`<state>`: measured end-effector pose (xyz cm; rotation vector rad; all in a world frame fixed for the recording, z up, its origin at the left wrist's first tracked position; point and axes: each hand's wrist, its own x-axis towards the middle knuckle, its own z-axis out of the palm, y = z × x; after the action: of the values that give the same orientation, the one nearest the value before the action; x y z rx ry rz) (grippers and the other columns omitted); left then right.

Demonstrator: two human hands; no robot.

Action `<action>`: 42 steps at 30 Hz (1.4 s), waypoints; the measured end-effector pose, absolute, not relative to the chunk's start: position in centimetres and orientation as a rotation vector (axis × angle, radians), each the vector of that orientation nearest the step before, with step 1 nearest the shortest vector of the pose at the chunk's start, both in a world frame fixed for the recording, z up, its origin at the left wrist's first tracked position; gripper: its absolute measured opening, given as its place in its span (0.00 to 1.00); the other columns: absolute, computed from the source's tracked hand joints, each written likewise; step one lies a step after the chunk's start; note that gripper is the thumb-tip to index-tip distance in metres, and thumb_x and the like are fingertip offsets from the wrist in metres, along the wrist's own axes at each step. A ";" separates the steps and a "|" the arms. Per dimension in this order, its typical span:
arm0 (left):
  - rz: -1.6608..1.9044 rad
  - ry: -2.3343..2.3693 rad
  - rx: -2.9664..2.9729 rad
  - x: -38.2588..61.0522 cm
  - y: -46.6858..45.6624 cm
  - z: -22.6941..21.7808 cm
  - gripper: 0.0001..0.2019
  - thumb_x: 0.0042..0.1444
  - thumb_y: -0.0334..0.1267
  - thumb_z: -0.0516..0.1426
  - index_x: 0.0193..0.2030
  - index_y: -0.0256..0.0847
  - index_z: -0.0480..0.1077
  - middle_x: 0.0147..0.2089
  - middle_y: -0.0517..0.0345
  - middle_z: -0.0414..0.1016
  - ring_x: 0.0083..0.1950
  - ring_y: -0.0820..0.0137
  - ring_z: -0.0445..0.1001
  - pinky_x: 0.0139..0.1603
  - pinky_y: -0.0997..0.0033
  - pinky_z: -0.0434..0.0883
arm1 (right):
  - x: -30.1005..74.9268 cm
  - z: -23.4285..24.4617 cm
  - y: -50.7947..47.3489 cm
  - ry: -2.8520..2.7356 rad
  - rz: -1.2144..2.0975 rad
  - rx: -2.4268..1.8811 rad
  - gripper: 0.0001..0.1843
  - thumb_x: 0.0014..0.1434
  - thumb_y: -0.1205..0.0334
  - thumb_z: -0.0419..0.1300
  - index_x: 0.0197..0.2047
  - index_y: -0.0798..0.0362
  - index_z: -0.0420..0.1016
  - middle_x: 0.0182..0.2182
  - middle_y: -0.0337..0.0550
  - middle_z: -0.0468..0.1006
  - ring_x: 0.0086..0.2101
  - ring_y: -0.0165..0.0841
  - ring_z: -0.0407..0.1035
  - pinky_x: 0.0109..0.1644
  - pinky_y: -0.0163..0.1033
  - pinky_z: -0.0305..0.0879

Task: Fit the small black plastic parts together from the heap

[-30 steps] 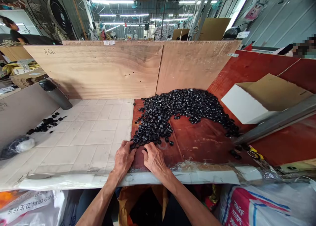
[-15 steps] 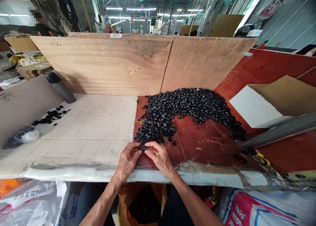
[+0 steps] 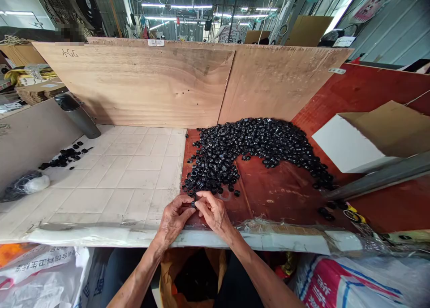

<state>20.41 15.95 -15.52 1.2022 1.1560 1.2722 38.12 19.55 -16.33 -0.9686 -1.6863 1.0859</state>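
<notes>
My left hand [image 3: 175,216] is at the near edge of the table, its thumb and fingers pinched on a small black ring-shaped part [image 3: 193,204]. My right hand [image 3: 213,213] meets it from the right, fingers closed at the same part; whether it grips a second piece is hidden by the fingertips. Just beyond both hands, a large heap of small black round parts [image 3: 255,140] curves across the red board [image 3: 268,196]. Some of these parts are open rings, and a few lie loose at the heap's near end.
A dark bottle [image 3: 79,116] leans at the left, near scattered black pieces [image 3: 65,157] and a plastic bag [image 3: 25,185]. An open white carton [image 3: 349,142] and a grey metal bar [image 3: 383,178] are at the right. Below the table edge is a paper-lined container [image 3: 220,272].
My right fingers have shifted slightly left and bunched closer to the left fingertips. The black part between the hands shows less now. The camera view has tilted slightly.
</notes>
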 end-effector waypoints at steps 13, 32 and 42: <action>1.280 1.212 1.229 20.4 15.8 -14.8 0.12 0.56 0.43 0.66 0.45 0.41 0.76 0.46 0.55 0.78 0.38 0.70 0.76 0.39 0.71 0.75 | 38.1 -15.1 19.4 -1.804 0.934 -1.047 0.23 0.72 0.50 0.54 0.25 0.50 0.68 0.21 0.35 0.68 0.24 0.31 0.63 0.32 0.36 0.59; 1.268 1.220 1.216 20.5 15.8 -14.9 0.14 0.57 0.46 0.65 0.45 0.41 0.75 0.42 0.57 0.78 0.38 0.69 0.76 0.39 0.71 0.74 | 38.2 -15.2 19.4 -1.764 0.969 -1.017 0.10 0.67 0.56 0.60 0.35 0.51 0.77 0.24 0.36 0.71 0.24 0.31 0.64 0.31 0.35 0.62; 1.257 1.187 1.190 20.1 15.9 -14.8 0.15 0.56 0.47 0.66 0.45 0.40 0.77 0.41 0.54 0.81 0.41 0.66 0.79 0.45 0.68 0.76 | 38.2 -14.9 19.2 -1.829 0.963 -0.943 0.04 0.62 0.61 0.61 0.40 0.50 0.77 0.30 0.39 0.76 0.29 0.34 0.70 0.36 0.36 0.67</action>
<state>20.13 15.87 -14.75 1.1896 1.1868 1.2567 38.16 19.24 -14.91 -0.9428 -1.8292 0.9633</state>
